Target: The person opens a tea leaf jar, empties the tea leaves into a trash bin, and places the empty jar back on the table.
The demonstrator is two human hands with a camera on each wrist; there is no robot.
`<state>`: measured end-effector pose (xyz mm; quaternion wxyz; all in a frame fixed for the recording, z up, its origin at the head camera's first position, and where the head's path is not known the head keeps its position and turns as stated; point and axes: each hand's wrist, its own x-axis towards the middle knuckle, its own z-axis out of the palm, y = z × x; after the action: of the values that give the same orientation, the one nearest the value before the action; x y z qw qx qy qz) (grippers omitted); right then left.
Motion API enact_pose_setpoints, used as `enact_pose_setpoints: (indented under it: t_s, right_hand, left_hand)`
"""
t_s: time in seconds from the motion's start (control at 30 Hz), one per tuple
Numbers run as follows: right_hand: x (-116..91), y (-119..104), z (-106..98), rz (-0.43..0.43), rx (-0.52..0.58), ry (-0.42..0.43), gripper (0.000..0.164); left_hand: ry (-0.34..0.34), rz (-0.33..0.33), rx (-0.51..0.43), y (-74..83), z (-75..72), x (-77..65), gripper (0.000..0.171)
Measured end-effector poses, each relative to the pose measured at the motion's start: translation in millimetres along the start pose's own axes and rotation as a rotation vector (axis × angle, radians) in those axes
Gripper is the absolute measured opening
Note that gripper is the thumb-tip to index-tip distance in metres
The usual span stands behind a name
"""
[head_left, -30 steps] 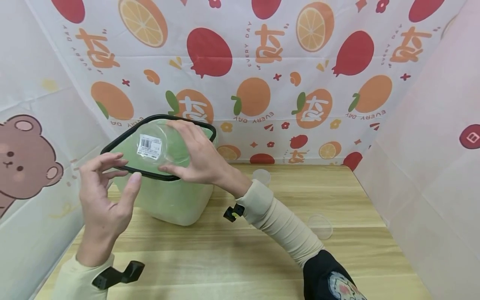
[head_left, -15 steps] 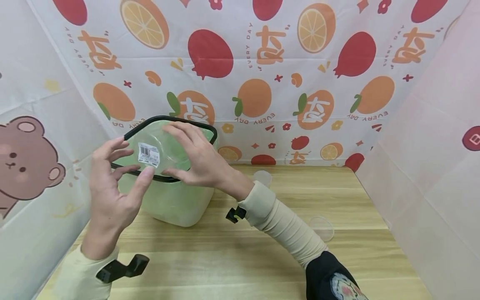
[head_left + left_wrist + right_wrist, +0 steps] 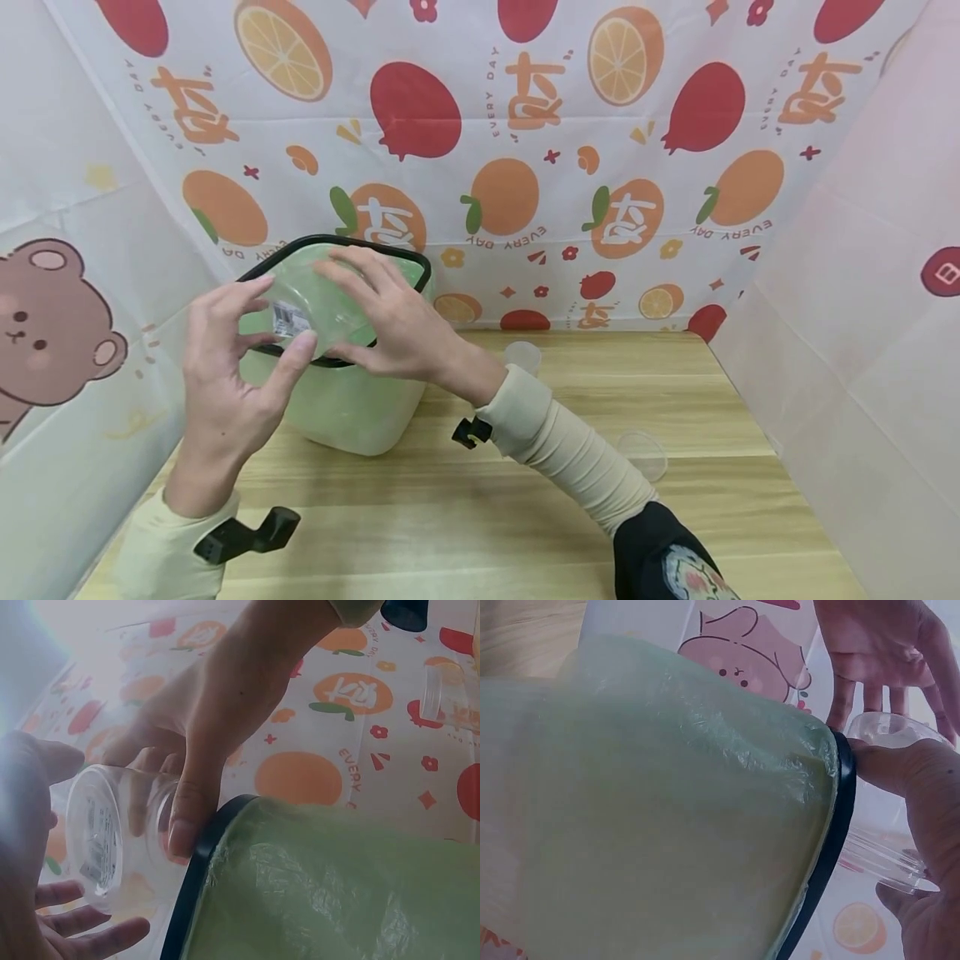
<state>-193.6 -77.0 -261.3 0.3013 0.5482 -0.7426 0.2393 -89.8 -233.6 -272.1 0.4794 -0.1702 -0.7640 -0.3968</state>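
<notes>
A clear plastic jar (image 3: 306,287) with a white barcode label (image 3: 290,320) on its base is tilted over the mouth of a bin (image 3: 360,412). My right hand (image 3: 408,325) grips the jar near its threaded end, thumb on one side and fingers on the other, as the right wrist view shows. My left hand (image 3: 236,379) is spread around the base of the jar (image 3: 139,832), its thumb and fingers bent loosely and close to the edge. A black rim (image 3: 258,268) and a thin green liner bag (image 3: 697,712) top the bin.
On the wooden table (image 3: 525,517), a clear round lid (image 3: 642,456) lies to the right. A small clear container (image 3: 523,357) stands near the back. Fruit-print cloth (image 3: 495,108) hangs behind, and pale sheets (image 3: 847,333) enclose the sides.
My left hand has moved right and slightly up, from beside the bin's rim to around the jar's base. The jar's labelled base has turned more toward the left hand. The right hand keeps its grip.
</notes>
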Motion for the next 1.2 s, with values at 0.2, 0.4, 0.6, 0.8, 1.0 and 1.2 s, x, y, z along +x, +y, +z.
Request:
enact_pose_setpoints:
  t_s: [0.2,0.4,0.6,0.8,1.0,1.2]
  right_hand:
    - [0.2,-4.7,-1.9,-0.021,-0.041,-0.011,0.077]
    - [0.4,-9.1,-6.4,-0.048,-0.065,0.009,0.074]
    - [0.7,-15.2,-13.2,-0.089,-0.092,0.011,0.068]
    - [0.5,-15.2,-15.6,-0.105,-0.127,0.031,0.064]
    - [0.7,-15.4,-16.1,-0.105,-0.176,0.055,0.064]
    - [0.6,-15.6,-14.9,-0.088,-0.181,0.071,0.073]
  left_hand:
    - [0.005,-0.013,0.027,3.4,0.7,-0.4,0.051]
    - [0.003,-0.022,0.044,6.5,1.4,2.3,0.051]
    - [0.017,-0.052,0.02,14.4,3.5,3.5,0.054]
    - [0.006,-0.104,-0.042,37.5,4.6,6.5,0.055]
    - [-0.017,-0.134,-0.064,37.9,3.5,3.8,0.057]
    - [-0.017,-0.151,-0.088,30.4,2.4,-0.1,0.059]
